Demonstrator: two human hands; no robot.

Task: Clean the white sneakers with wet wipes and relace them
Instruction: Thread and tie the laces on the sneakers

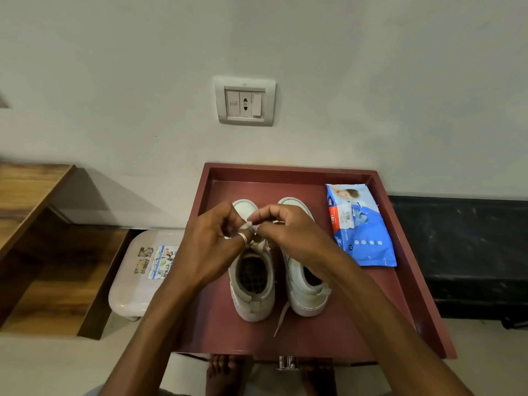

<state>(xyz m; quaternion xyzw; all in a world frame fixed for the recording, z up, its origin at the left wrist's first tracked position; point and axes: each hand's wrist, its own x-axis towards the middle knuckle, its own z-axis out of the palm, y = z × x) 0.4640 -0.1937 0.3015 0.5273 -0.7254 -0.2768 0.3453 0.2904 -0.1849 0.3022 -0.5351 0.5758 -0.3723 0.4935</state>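
Two white sneakers stand side by side, toes pointing away from me, on a dark red tray-topped table (414,295). Above the left sneaker (253,292), my left hand (211,247) and my right hand (291,232) meet over its lacing area. Each pinches a piece of white lace (250,224) between fingertips. The right sneaker (305,290) stands untouched, partly hidden by my right wrist. A loose lace end (281,318) trails on the tray between the heels. A blue pack of wet wipes (360,224) lies at the tray's right side.
A pale plastic stool (137,278) with stickers stands left of the table. Wooden steps (43,238) rise at far left. A wall socket plate (245,101) is on the wall behind. My bare feet (228,372) show below the table's front edge.
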